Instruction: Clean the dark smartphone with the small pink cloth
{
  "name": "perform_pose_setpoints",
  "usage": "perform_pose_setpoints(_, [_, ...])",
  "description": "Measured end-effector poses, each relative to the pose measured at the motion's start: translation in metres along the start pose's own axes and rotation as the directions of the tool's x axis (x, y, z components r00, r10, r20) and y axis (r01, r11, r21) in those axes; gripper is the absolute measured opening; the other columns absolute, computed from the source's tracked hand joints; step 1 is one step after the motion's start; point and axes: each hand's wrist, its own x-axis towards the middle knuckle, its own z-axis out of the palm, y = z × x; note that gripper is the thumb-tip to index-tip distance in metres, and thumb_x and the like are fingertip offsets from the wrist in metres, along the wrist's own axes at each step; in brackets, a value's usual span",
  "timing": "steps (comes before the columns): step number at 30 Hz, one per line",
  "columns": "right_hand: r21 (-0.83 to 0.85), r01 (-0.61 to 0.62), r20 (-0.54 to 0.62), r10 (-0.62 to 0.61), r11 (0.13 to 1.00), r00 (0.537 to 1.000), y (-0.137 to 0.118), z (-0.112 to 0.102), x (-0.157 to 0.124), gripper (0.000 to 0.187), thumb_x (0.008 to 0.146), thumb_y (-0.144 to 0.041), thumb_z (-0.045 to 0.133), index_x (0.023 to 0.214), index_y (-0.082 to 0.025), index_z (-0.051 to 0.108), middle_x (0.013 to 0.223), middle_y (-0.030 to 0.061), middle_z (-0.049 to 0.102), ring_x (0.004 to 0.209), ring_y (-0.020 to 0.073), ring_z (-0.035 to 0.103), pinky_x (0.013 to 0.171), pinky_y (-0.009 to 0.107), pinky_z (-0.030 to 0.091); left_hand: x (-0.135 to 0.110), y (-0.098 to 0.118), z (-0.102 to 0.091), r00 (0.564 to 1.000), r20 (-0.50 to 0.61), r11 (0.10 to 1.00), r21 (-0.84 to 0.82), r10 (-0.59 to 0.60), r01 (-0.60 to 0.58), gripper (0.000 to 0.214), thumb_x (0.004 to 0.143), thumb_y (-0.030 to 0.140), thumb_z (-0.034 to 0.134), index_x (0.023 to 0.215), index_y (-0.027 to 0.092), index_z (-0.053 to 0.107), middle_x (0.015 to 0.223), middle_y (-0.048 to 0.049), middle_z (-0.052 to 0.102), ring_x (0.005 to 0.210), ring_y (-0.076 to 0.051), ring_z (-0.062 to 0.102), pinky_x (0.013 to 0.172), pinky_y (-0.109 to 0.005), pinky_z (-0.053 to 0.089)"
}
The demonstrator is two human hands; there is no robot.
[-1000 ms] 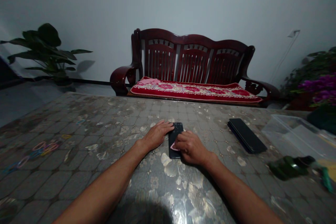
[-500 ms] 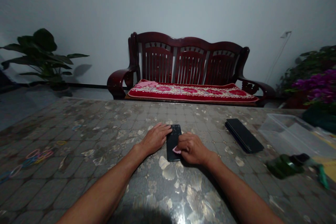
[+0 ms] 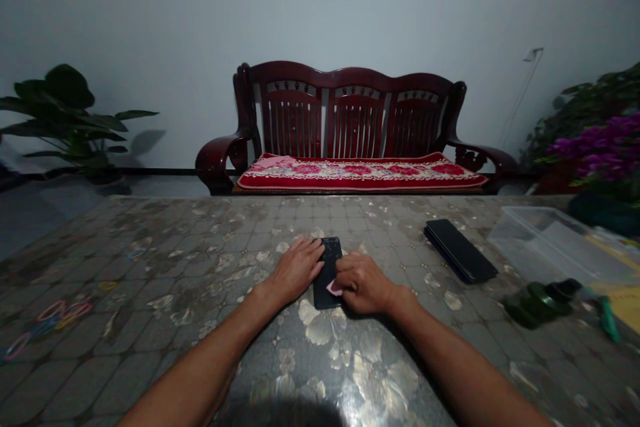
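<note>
A black smartphone (image 3: pixel 326 273) lies flat on the patterned tablecloth (image 3: pixel 220 233), its upper end showing light spots. My left hand (image 3: pixel 299 267) rests along its left side, fingers stretched out, with the fingertips touching the phone's edge. Closed around a small pink cloth (image 3: pixel 333 288), my right hand (image 3: pixel 363 282) presses it against the lower right part of the screen. Most of the cloth is hidden under the fingers.
To the right lie a dark phone case (image 3: pixel 460 251), a green bottle (image 3: pixel 537 303) and a clear plastic box (image 3: pixel 545 240). Several coloured rubber bands (image 3: pixel 65 313) are scattered at left. Behind the table stands a wooden bench (image 3: pixel 350 107) with a red floral cover (image 3: pixel 370 175).
The view has turned slightly, so the scene sits a little further left and tilts differently. My right hand stays at the lower right of the phone with the pink cloth; my left hand keeps its place.
</note>
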Motion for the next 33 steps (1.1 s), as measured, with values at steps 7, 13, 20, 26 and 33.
perform_pose_setpoints(7, [-0.081, -0.241, -0.128, 0.230, 0.967, 0.965, 0.004, 0.004, 0.004, 0.023, 0.084, -0.008, 0.058, 0.087, -0.021, 0.076, 0.082, 0.0045, 0.068, 0.079, 0.0185, 0.055, 0.072, 0.031, 0.033, 0.001, -0.005, 0.000, 0.999, 0.023, 1.000, 0.001, -0.025, 0.025, 0.037, 0.099, 0.024, 0.055, 0.135, 0.019, 0.059, 0.143, -0.0120, 0.058, 0.136, -0.028, 0.051, 0.118, -0.049, 0.034])
perform_pose_setpoints(13, [-0.113, -0.314, -0.113, 0.302, 0.943, 0.947, 0.007, 0.005, 0.006, 0.024, 0.083, -0.006, 0.057, 0.085, -0.020, 0.076, 0.082, 0.0053, 0.067, 0.081, 0.0194, 0.055, 0.073, 0.031, 0.033, 0.001, -0.005, -0.003, 0.995, 0.023, 0.995, 0.042, -0.097, 0.096, 0.039, 0.097, 0.031, 0.059, 0.136, 0.025, 0.060, 0.149, -0.0121, 0.053, 0.140, -0.034, 0.045, 0.116, -0.058, 0.033])
perform_pose_setpoints(20, [-0.071, 0.015, 0.005, -0.014, 0.997, 1.000, -0.005, 0.002, 0.005, 0.016, 0.073, -0.011, 0.060, 0.075, -0.021, 0.073, 0.073, 0.0029, 0.061, 0.073, 0.0181, 0.051, 0.068, 0.032, 0.031, 0.001, -0.006, -0.001, 0.990, 0.010, 0.990, 0.006, -0.142, 0.142, 0.036, 0.098, 0.029, 0.056, 0.134, 0.032, 0.062, 0.144, -0.0076, 0.058, 0.140, -0.035, 0.045, 0.114, -0.066, 0.030])
perform_pose_setpoints(26, [-0.084, -0.171, -0.103, 0.162, 0.982, 0.981, 0.003, 0.001, 0.004, 0.025, 0.080, -0.006, 0.056, 0.087, -0.021, 0.075, 0.081, 0.0043, 0.065, 0.078, 0.0187, 0.052, 0.071, 0.032, 0.030, 0.003, -0.007, -0.006, 0.986, 0.044, 0.986, -0.049, -0.160, 0.162, 0.037, 0.099, 0.028, 0.055, 0.135, 0.030, 0.061, 0.145, -0.0069, 0.058, 0.141, -0.034, 0.043, 0.116, -0.065, 0.027])
perform_pose_setpoints(33, [-0.068, -0.042, 0.002, 0.042, 0.997, 0.999, -0.007, 0.002, 0.003, 0.020, 0.078, -0.009, 0.059, 0.083, -0.021, 0.074, 0.080, 0.0039, 0.064, 0.078, 0.0190, 0.052, 0.071, 0.033, 0.031, 0.003, -0.006, -0.009, 0.980, 0.075, 0.979, -0.072, -0.184, 0.189, 0.037, 0.099, 0.029, 0.055, 0.135, 0.031, 0.061, 0.146, -0.0064, 0.056, 0.142, -0.035, 0.043, 0.115, -0.066, 0.027])
